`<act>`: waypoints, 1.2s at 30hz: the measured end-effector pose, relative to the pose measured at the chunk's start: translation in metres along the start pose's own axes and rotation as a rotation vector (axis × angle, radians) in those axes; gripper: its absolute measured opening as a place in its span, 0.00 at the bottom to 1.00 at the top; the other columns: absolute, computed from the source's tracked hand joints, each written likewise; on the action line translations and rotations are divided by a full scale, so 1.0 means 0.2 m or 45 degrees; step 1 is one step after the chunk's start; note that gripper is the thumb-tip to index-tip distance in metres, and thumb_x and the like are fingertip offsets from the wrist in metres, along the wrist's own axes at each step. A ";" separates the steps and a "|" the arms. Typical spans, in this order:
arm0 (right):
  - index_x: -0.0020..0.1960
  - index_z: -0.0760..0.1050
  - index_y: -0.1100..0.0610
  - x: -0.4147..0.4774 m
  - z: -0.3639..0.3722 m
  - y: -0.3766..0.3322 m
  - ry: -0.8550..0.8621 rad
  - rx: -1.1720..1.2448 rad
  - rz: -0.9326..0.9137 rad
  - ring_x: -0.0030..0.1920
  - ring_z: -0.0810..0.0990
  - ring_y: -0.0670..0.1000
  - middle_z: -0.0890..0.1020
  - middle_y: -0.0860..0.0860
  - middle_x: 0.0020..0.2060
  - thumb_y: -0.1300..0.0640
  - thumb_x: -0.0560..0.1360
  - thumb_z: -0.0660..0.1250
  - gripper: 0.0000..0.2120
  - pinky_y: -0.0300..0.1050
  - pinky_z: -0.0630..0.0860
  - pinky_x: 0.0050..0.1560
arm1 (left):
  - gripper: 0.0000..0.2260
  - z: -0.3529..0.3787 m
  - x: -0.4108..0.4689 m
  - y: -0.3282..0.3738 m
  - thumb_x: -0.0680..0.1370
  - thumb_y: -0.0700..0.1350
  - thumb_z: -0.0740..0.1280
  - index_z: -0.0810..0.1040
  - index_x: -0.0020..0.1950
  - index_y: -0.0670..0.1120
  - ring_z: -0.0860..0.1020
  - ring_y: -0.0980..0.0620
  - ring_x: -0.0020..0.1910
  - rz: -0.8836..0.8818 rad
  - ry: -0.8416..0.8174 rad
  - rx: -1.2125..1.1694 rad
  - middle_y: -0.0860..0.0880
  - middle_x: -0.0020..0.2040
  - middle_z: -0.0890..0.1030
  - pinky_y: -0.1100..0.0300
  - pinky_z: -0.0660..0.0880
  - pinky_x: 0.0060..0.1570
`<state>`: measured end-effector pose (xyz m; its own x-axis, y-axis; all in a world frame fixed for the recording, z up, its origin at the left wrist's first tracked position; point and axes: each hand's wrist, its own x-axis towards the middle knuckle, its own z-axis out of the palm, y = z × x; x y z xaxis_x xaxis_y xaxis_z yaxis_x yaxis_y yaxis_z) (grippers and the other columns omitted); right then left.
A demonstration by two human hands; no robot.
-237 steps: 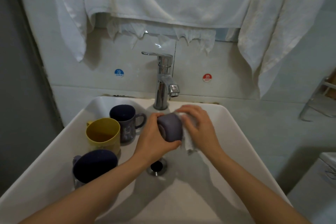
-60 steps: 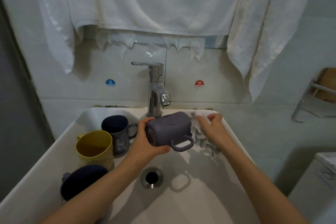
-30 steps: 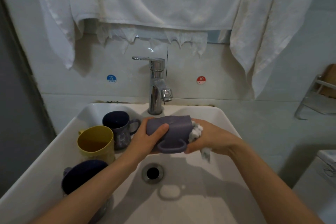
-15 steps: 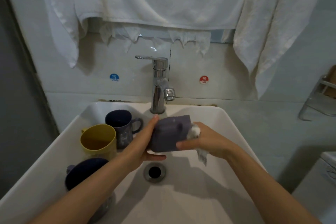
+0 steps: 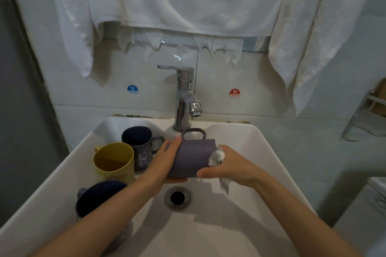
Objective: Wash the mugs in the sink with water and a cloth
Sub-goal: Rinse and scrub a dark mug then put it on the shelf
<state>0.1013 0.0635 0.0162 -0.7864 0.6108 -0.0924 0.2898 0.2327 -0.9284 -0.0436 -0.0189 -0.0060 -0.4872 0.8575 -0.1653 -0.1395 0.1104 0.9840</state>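
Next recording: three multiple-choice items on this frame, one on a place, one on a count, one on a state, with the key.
1. Where do the mugs not in hand stand? A. left side of the sink B. on a shelf C. on the floor
2. How many mugs show in all? A. two B. four C. six
3. How does the held mug lie? A. upright B. on its side, handle up C. upside down

Key: 1 A, the yellow mug, back blue mug and front blue mug stand along its left wall. 2 B, those three plus the one the left hand grips. 3 B, its handle is on top; the right hand holds a cloth at its right end.
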 end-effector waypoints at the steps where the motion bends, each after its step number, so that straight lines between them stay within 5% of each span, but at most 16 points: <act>1: 0.52 0.68 0.47 -0.01 0.00 0.00 0.013 -0.109 -0.009 0.45 0.76 0.39 0.76 0.41 0.47 0.62 0.67 0.75 0.22 0.26 0.72 0.40 | 0.13 -0.01 0.00 0.00 0.79 0.59 0.56 0.71 0.56 0.53 0.79 0.46 0.52 -0.017 -0.004 0.004 0.47 0.57 0.77 0.46 0.80 0.46; 3: 0.50 0.70 0.47 -0.01 -0.01 0.00 0.018 -0.079 -0.069 0.43 0.78 0.38 0.77 0.40 0.45 0.64 0.67 0.75 0.21 0.26 0.72 0.39 | 0.13 0.00 0.01 0.01 0.79 0.58 0.57 0.71 0.57 0.52 0.78 0.45 0.52 0.017 0.012 0.010 0.47 0.56 0.76 0.46 0.80 0.44; 8: 0.47 0.76 0.56 0.03 -0.04 0.00 0.116 0.751 0.094 0.41 0.82 0.50 0.84 0.51 0.38 0.60 0.74 0.66 0.02 0.39 0.80 0.40 | 0.13 0.02 0.01 0.00 0.77 0.56 0.58 0.67 0.59 0.53 0.75 0.59 0.48 0.548 0.055 0.377 0.53 0.52 0.74 0.66 0.74 0.40; 10: 0.48 0.76 0.57 0.05 -0.05 0.02 0.097 0.881 0.147 0.39 0.83 0.50 0.85 0.53 0.37 0.58 0.70 0.68 0.07 0.41 0.81 0.40 | 0.15 0.02 0.00 -0.01 0.73 0.60 0.59 0.66 0.57 0.56 0.75 0.61 0.48 0.645 0.050 0.431 0.58 0.50 0.74 0.69 0.72 0.41; 13: 0.53 0.76 0.58 0.06 -0.02 0.03 0.069 0.720 0.088 0.45 0.83 0.53 0.85 0.54 0.44 0.60 0.62 0.73 0.20 0.43 0.81 0.45 | 0.11 0.01 0.00 -0.01 0.75 0.58 0.61 0.66 0.54 0.57 0.76 0.61 0.46 0.660 0.080 0.409 0.59 0.48 0.74 0.69 0.73 0.40; 16: 0.52 0.75 0.52 0.05 -0.01 0.04 0.053 0.324 -0.073 0.48 0.82 0.49 0.83 0.48 0.46 0.65 0.61 0.78 0.23 0.39 0.79 0.49 | 0.10 0.01 0.02 0.01 0.79 0.53 0.58 0.68 0.58 0.51 0.76 0.58 0.44 0.401 0.093 0.204 0.52 0.50 0.75 0.67 0.77 0.32; 20: 0.44 0.69 0.45 0.02 0.00 0.03 0.078 -0.021 -0.098 0.40 0.77 0.35 0.77 0.39 0.43 0.63 0.67 0.75 0.19 0.24 0.72 0.40 | 0.18 0.00 0.01 0.01 0.78 0.59 0.58 0.68 0.63 0.51 0.78 0.47 0.50 0.006 0.041 0.024 0.47 0.58 0.75 0.47 0.81 0.43; 22: 0.51 0.75 0.50 0.04 0.00 0.04 0.091 0.088 -0.072 0.46 0.80 0.41 0.82 0.49 0.49 0.60 0.66 0.77 0.18 0.35 0.77 0.50 | 0.19 0.00 0.01 0.02 0.78 0.59 0.57 0.68 0.64 0.50 0.78 0.46 0.51 0.027 0.034 0.028 0.47 0.59 0.75 0.48 0.81 0.41; 25: 0.62 0.73 0.61 0.06 -0.01 0.03 0.128 0.579 0.105 0.53 0.81 0.57 0.81 0.59 0.54 0.55 0.59 0.78 0.33 0.51 0.78 0.56 | 0.16 0.02 -0.01 0.04 0.79 0.55 0.58 0.64 0.64 0.52 0.75 0.53 0.50 0.275 0.016 0.145 0.50 0.61 0.70 0.63 0.79 0.35; 27: 0.58 0.75 0.62 0.05 -0.05 0.03 0.069 0.911 0.208 0.48 0.83 0.57 0.83 0.60 0.51 0.55 0.61 0.73 0.26 0.47 0.81 0.49 | 0.20 0.03 0.00 0.03 0.77 0.55 0.60 0.60 0.68 0.56 0.70 0.58 0.55 0.499 0.009 0.407 0.55 0.60 0.67 0.73 0.72 0.38; 32: 0.49 0.79 0.64 0.02 -0.06 -0.01 -0.038 1.126 0.284 0.38 0.83 0.55 0.84 0.60 0.41 0.57 0.64 0.70 0.16 0.44 0.80 0.38 | 0.23 0.02 0.00 0.01 0.71 0.66 0.61 0.65 0.60 0.55 0.73 0.61 0.48 0.622 0.102 0.596 0.55 0.52 0.72 0.75 0.67 0.40; 36: 0.45 0.74 0.55 0.00 -0.02 -0.04 0.098 0.452 0.091 0.41 0.81 0.48 0.83 0.51 0.39 0.63 0.69 0.72 0.09 0.39 0.78 0.41 | 0.17 0.03 0.01 0.04 0.78 0.57 0.58 0.68 0.63 0.50 0.74 0.49 0.54 0.299 0.146 0.351 0.50 0.53 0.73 0.58 0.76 0.48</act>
<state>0.1013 0.0644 0.0244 -0.7239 0.6742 -0.1466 0.1244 -0.0814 -0.9889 -0.0411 -0.0127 0.0025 -0.5736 0.8156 0.0760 0.2172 0.0620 0.9741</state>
